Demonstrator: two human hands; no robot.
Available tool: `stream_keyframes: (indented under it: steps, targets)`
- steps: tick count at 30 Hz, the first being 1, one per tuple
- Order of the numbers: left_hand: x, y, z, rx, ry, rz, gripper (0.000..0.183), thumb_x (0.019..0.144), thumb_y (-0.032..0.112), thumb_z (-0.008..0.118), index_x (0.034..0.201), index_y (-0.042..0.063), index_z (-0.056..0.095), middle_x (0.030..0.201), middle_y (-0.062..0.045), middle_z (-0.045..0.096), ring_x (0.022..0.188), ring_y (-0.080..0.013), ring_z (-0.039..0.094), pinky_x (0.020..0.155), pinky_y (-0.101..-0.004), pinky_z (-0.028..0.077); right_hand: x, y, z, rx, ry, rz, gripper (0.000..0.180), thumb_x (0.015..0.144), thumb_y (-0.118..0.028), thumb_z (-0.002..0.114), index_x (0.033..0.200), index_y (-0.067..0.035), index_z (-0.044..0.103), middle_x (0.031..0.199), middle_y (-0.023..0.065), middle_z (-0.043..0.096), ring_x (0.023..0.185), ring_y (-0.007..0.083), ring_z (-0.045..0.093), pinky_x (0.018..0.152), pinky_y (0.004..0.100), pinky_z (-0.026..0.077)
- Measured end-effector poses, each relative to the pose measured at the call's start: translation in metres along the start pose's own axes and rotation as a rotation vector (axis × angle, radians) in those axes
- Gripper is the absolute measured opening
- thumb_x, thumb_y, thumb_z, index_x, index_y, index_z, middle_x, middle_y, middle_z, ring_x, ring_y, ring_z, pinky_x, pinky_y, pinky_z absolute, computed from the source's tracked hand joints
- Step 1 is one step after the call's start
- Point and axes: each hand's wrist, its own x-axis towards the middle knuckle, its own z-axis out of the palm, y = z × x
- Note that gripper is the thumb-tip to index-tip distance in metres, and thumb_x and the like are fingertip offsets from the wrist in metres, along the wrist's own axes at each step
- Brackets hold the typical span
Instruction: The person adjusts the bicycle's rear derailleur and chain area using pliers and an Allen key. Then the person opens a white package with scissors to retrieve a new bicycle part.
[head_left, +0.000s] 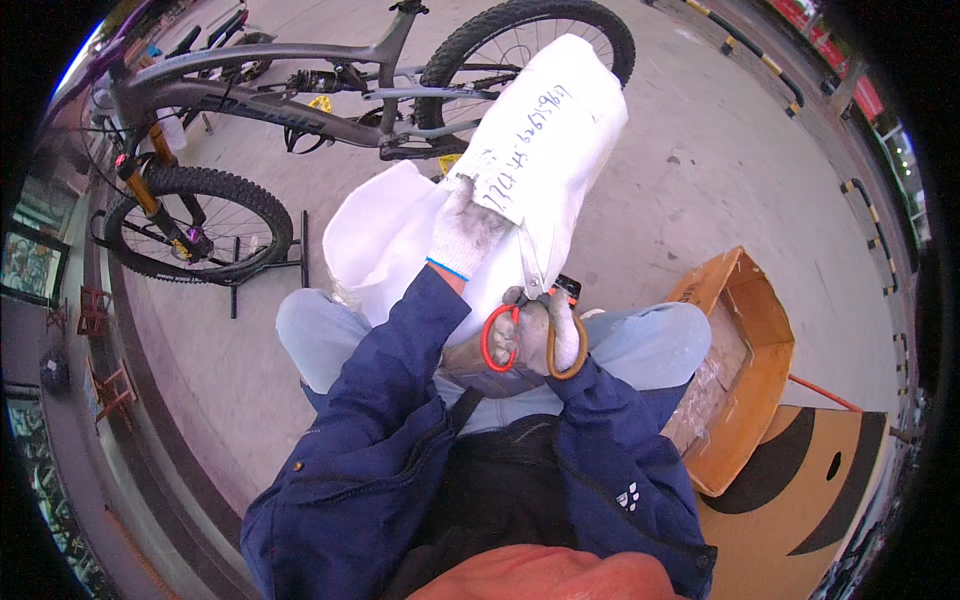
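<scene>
A long bundle in white foam wrapping (555, 142) slants up and away from my lap and bears handwriting. My left hand (469, 229), in a soiled white knit glove with a blue cuff edge, grips the wrapping near the lower end of the writing. Scissors (533, 274) with one red and one brown handle loop are in my gloved right hand (536, 334). Their blades are parted and point up against the foam beside my left hand; the tips are partly hidden there. A loose foam flap (382, 225) spreads to the left over my knee.
Ahead, a grey mountain bike (300, 120) stands with its front wheel by a black floor stand (304, 247). An opened cardboard box (769, 352) is at my right, beside a flat printed cardboard panel (810, 480). A small black object (568, 285) shows past my right hand.
</scene>
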Motion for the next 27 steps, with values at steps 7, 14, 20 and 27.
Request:
stream_keyframes:
  steps: [7,14,20,27]
  targets:
    - [0.000,-0.003,-0.002,-0.050,-0.005,-0.016,0.062,0.114,0.046,0.043,0.165,0.011,0.036,0.163,-0.018,0.048,0.148,-0.0383,0.049,0.123,-0.0584,0.039,0.019,0.001,0.006,-0.077,0.087,-0.060,0.084,0.097,-0.087,0.041,0.131,-0.011,0.050,0.086,0.0075,0.049,0.075,0.0250,0.050,0.068,0.0409,0.045]
    - [-0.002,-0.007,0.000,-0.039,-0.050,-0.020,0.065,0.113,0.048,0.044,0.166,0.011,0.034,0.164,-0.018,0.046,0.150,-0.0386,0.047,0.124,-0.0581,0.039,0.025,0.011,-0.007,0.291,-0.162,-0.075,0.066,0.106,-0.075,0.040,0.128,-0.013,0.053,0.077,0.0035,0.048,0.064,0.0203,0.051,0.059,0.0372,0.046]
    - [-0.007,-0.011,-0.002,-0.042,-0.037,-0.042,0.067,0.112,0.048,0.047,0.165,0.008,0.034,0.164,-0.018,0.046,0.151,-0.0389,0.045,0.125,-0.0579,0.037,0.033,0.021,-0.005,0.021,0.142,-0.204,0.066,0.107,-0.073,0.039,0.128,-0.012,0.052,0.087,0.0109,0.064,0.071,0.0274,0.063,0.063,0.0436,0.054]
    - [-0.009,-0.018,-0.006,-0.092,0.064,-0.074,0.059,0.115,0.041,0.041,0.164,0.007,0.035,0.164,-0.019,0.046,0.151,-0.0375,0.045,0.127,-0.0569,0.035,0.036,0.001,-0.014,-0.035,0.246,-0.180,0.061,0.110,-0.068,0.040,0.120,-0.009,0.055,0.070,0.0053,0.052,0.053,0.0208,0.050,0.049,0.0374,0.045]
